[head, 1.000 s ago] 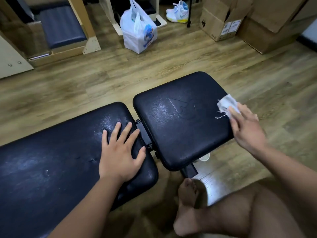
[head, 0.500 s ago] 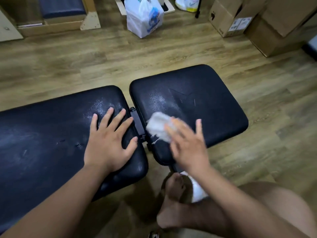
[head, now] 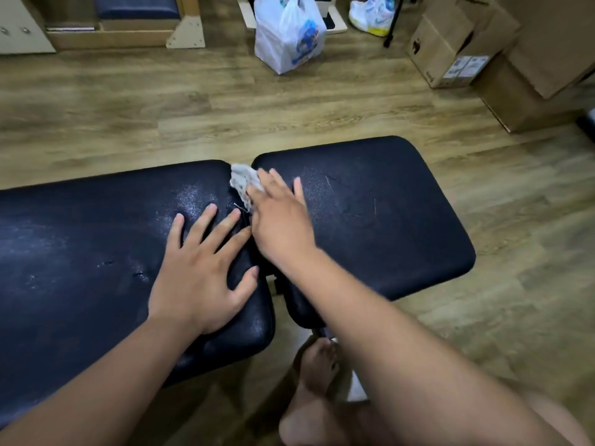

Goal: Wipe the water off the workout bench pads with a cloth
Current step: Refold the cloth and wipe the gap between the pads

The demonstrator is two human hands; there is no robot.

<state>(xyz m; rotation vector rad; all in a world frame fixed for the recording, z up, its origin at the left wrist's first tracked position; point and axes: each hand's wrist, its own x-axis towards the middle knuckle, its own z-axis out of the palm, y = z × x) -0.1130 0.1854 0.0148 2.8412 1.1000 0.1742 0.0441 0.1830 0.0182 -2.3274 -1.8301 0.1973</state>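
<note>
Flat-fingered right hand (head: 280,220) presses crumpled white cloth (head: 243,180); the wet long black vinyl pad (head: 80,236) runs leftward from it, under the flat, splayed left hand (head: 199,268).

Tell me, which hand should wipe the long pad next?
Probably the right hand: it presses the cloth at the pads' gap. The left hand lies flat on the long pad, holding nothing.

Black bench on a wood floor (head: 128,107): left hand (head: 199,278) flat on the long pad (head: 80,252), right hand (head: 280,220) pressing a cloth (head: 243,180) at the gap by the short pad (head: 402,220). Plastic bag (head: 286,37), boxes (head: 450,49) and a sneaker (head: 370,14) on the floor.
</note>
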